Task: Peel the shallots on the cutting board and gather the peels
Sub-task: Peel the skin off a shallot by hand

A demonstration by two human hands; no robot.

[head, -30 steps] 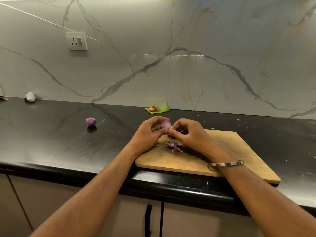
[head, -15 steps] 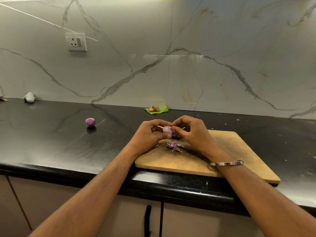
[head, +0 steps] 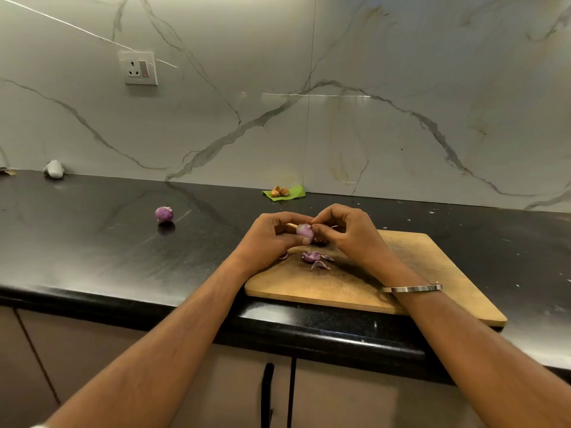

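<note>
A pale shallot (head: 305, 230) is being held just above the far left part of the cutting board (head: 432, 273), the left hand (head: 272, 239) gripping it while the right hand (head: 346, 233) is pinching at its top. Purple peels (head: 316, 259) are lying on the board beneath the hands; a second shallot (head: 164, 214) is sitting well apart on the black counter (head: 92, 248), to the left

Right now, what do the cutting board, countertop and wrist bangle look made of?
Cutting board: looks like wood, matte tan with darker worn patches. Countertop: polished black stone, likely granite, judging by faint veins and glossy reflections. Bangle on the right wrist: seems metal, silvery with a bright sheen.
</note>
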